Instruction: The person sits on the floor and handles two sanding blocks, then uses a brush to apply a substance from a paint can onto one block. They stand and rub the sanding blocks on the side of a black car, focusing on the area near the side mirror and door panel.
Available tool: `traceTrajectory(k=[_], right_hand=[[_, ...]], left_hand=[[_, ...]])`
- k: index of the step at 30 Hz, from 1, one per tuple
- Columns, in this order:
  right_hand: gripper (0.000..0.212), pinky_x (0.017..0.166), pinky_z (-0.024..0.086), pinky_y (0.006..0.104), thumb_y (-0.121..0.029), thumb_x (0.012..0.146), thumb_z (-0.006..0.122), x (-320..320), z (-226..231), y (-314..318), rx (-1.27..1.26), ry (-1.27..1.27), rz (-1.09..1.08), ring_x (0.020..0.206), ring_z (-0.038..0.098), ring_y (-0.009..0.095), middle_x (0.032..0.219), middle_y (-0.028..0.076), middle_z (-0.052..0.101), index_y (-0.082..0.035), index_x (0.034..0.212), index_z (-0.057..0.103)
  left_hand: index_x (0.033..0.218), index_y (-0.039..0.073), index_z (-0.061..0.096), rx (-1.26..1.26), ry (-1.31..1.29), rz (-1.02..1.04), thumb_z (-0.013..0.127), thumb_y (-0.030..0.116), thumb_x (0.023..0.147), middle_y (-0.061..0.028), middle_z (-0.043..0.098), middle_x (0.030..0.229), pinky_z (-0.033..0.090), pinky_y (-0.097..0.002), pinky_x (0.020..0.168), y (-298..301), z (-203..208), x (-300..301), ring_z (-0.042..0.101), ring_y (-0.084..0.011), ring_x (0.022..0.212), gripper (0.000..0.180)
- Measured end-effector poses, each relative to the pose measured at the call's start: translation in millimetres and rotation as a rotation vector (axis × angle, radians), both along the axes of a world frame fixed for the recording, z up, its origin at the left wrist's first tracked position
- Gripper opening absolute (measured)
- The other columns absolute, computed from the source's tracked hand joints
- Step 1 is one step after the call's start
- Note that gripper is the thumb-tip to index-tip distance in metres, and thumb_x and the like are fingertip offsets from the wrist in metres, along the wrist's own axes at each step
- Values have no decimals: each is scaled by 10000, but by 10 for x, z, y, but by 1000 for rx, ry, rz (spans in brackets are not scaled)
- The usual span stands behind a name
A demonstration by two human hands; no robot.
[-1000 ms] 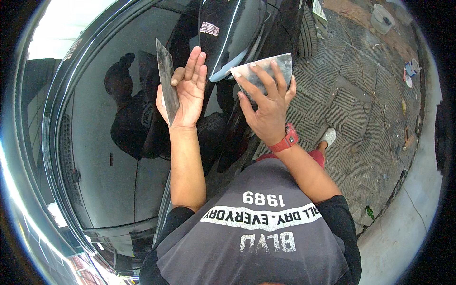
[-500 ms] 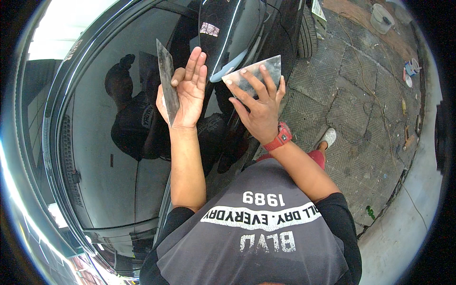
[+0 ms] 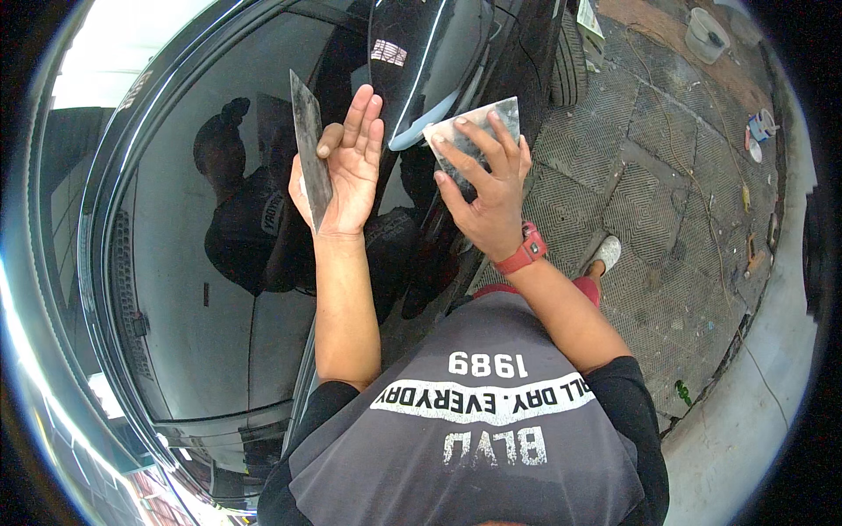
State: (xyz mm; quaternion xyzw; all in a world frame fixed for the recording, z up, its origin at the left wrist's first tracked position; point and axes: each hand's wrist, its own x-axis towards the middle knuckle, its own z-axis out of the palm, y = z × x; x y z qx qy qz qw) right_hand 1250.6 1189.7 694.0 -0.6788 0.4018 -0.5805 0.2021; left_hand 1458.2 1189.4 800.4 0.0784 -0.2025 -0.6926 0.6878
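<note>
My left hand [image 3: 349, 180] is palm up, its thumb pinching a thin, dark, smudged spreader plate [image 3: 309, 145] that stands almost edge-on. The other fingers of that hand point away from me. Over the side of a glossy black car [image 3: 202, 333], my right hand [image 3: 485, 188] is spread across a second flat metal spreader plate [image 3: 503, 117], grey with a pale smeared edge. Its fingertips lie on the near face, and the plate's back is hidden. Just left of it, the tip of the car's headlight [image 3: 424, 127] has a pale blue-grey area. The two plates are apart.
A car tyre [image 3: 567, 66] stands at the upper right. Farther along the patterned floor tiles [image 3: 653, 197] are a clear tub [image 3: 704, 37], a small open can [image 3: 759, 124] and a long thin cord [image 3: 697, 180]. A pale wall curves along the right side.
My right hand has shifted slightly right with its plate, and both have turned a little. My left hand and its plate are almost still.
</note>
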Motion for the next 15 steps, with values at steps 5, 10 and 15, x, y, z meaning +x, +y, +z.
traceTrajectory(k=[5,10,15], right_hand=[[475,1271,182,673,-249,907,828,15,-70,32,-2,65,24,1592,362,316,1568,-8,582,-321,1372,760],[470,1262,163,684,-276,916,821,24,-88,13,4,-7,10,1578,377,303,1557,-31,591,-353,1375,760],[459,1268,148,688,-275,912,823,14,-44,10,10,21,21,1582,376,292,1571,-56,583,-380,1356,767]], left_hand=[[868,3,572,10,4,18,649,157,1013,-428,287,1693,281,-592,1341,-7,7,-24,238,-485,1648,226],[867,3,569,6,1,14,646,161,1018,-432,285,1692,277,-597,1341,-1,14,-12,234,-486,1649,231],[868,4,564,10,1,20,648,157,1017,-431,283,1694,279,-596,1341,6,9,-25,230,-487,1650,229]])
